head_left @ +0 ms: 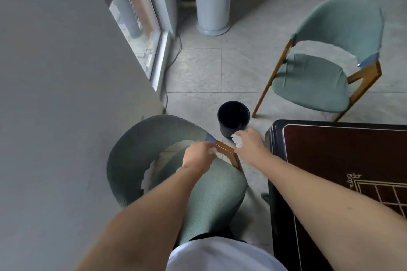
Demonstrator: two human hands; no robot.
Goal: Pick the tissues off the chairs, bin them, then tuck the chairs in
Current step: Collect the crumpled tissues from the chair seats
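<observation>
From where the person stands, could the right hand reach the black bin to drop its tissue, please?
Probably yes: the right hand, shut on a tissue, sits by the black bin rim, with nothing in between.

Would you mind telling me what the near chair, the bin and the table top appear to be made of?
The near chair looks upholstered in matte green woven fabric, its ribbed texture visible, on a glossy wooden frame.

The bin seems black plastic, smooth and slightly shiny, though metal is possible.

The table top looks like dark red lacquered wood with a printed grid; it may be laminate.
</observation>
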